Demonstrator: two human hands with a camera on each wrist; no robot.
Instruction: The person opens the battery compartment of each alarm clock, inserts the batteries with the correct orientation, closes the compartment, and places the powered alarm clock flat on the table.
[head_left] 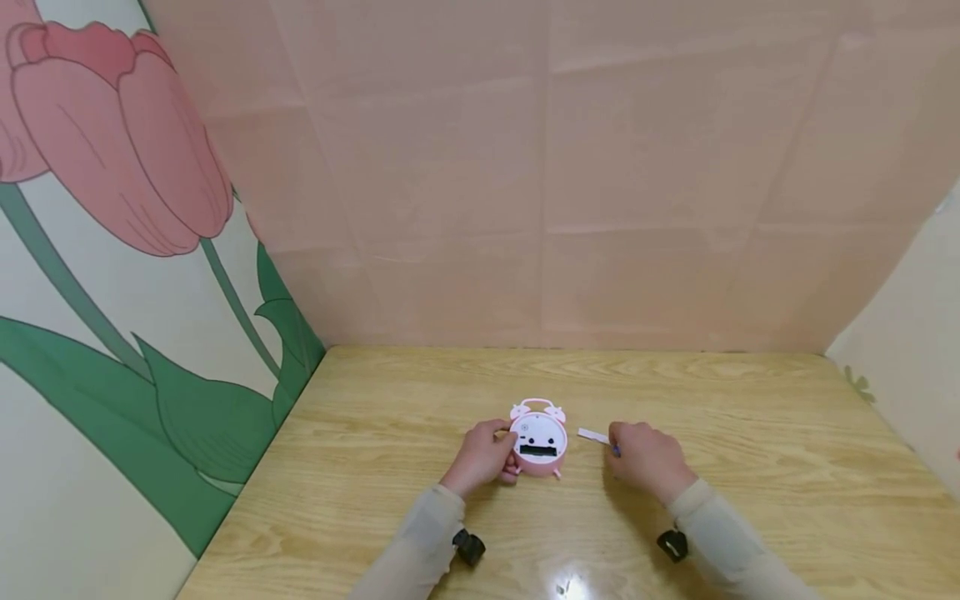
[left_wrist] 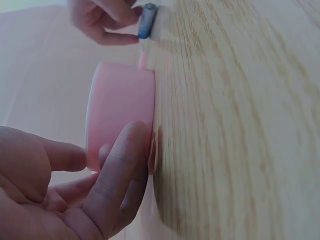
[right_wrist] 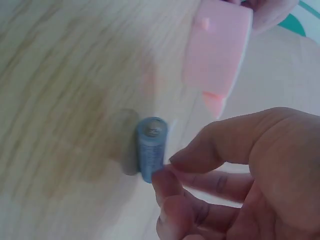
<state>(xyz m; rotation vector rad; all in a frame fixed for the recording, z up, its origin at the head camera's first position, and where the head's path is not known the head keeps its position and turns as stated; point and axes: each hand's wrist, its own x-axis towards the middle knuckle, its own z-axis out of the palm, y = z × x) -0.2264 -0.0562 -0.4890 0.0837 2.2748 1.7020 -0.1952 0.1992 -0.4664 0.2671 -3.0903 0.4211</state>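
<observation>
A pink twin-bell alarm clock (head_left: pixel 539 467) lies flat on the table with its white side up; a dark oblong recess and two small black knobs show on that side. My left hand (head_left: pixel 486 457) grips its left edge, thumb on top and fingers along the pink side wall (left_wrist: pixel 120 95). To the right of the clock, my right hand (head_left: pixel 651 458) pinches one end of a small blue battery (right_wrist: pixel 152 150) between thumb and forefinger, low over the wood. A narrow white strip (head_left: pixel 593 435) lies between the clock and the right hand.
The wooden table (head_left: pixel 420 383) runs back to a pink cloth-like wall covering (head_left: pixel 540 208). A tulip-painted wall (head_left: pixel 120 142) borders the left side, and a pale wall (head_left: pixel 900 358) the right. Black wrist cameras (head_left: pixel 468 547) sit below both forearms.
</observation>
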